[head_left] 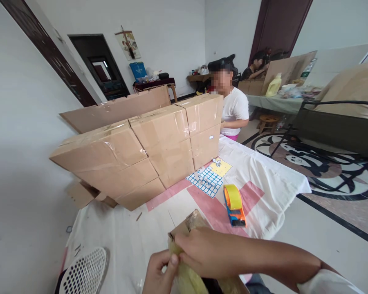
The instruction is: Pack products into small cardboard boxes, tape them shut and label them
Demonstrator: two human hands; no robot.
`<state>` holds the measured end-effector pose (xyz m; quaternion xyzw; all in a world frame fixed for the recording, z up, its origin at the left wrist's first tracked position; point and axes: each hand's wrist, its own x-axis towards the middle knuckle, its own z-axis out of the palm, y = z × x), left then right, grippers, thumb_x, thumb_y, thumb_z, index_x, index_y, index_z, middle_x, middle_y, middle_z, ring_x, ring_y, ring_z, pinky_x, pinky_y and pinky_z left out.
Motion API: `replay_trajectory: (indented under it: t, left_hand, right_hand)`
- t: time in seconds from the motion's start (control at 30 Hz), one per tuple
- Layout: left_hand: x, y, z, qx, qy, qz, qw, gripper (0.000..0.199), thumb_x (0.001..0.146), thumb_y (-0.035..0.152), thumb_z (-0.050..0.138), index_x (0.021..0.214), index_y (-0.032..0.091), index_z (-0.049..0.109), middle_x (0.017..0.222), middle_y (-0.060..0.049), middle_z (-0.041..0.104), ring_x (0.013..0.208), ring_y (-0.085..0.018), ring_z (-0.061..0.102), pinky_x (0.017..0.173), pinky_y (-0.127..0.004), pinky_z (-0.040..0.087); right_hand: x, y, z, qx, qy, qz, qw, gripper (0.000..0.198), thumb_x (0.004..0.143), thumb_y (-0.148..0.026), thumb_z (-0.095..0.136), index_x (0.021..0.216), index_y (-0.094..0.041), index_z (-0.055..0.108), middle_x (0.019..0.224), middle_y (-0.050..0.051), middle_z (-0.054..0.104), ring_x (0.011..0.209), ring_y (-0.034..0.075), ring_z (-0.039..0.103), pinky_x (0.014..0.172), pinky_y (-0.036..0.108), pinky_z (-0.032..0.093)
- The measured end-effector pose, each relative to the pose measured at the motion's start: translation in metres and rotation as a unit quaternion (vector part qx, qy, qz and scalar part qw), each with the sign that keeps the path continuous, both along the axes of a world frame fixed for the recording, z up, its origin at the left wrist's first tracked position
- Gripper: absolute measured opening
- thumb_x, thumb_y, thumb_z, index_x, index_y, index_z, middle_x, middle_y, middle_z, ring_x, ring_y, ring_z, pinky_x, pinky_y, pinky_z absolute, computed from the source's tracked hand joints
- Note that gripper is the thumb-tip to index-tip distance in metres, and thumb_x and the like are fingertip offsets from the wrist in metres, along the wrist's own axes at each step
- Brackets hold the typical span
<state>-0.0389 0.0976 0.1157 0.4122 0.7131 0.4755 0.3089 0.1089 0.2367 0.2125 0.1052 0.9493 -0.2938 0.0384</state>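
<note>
At the near edge of the table, a small cardboard box [187,223] stands close to me, with yellowish translucent film [188,281] running down its side. My left hand [161,269] pinches the film's edge between thumb and fingers. Just right of it, my right hand [202,249] is closed over the box's top edge and the film, its fingertips partly hidden. A dark gap shows below the right wrist. Beyond the hands lies an orange and blue tape dispenser [236,218] carrying a yellow roll of tape [233,196].
Taped cardboard boxes [159,147] form a wall across the table's far left. Stickers on a blue-grid sheet [207,181] lie before it. A white perforated chair back [84,273] is at lower left. One person [236,106] is behind the boxes, another [256,71] farther back.
</note>
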Motion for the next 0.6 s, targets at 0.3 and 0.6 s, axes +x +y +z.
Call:
replay_trajectory:
  t: [0.3, 0.6]
  left_hand:
    - [0.004, 0.011, 0.019, -0.020, 0.025, -0.056, 0.998, 0.063, 0.085, 0.074, 0.052, 0.056, 0.018, 0.055, 0.056, -0.002, 0.053, 0.057, -0.016, 0.044, 0.054, -0.026, 0.031]
    - [0.011, 0.021, 0.022, -0.002, -0.118, -0.049, 0.992, 0.051, 0.094, 0.057, 0.050, 0.057, 0.021, 0.049, 0.060, 0.001, 0.047, 0.062, -0.016, 0.038, 0.062, -0.027, 0.033]
  right_hand:
    - [-0.012, -0.010, -0.011, 0.134, -0.017, 0.053, 0.989, 0.016, 0.098, -0.018, 0.046, 0.101, -0.013, 0.061, 0.100, 0.012, 0.070, 0.073, 0.021, 0.064, 0.054, 0.029, 0.029]
    - [-0.014, -0.003, -0.040, -0.028, -0.003, -0.101, 0.994, 0.012, 0.103, -0.021, 0.039, 0.094, -0.019, 0.047, 0.078, 0.002, 0.060, 0.066, 0.016, 0.053, 0.058, 0.029, 0.028]
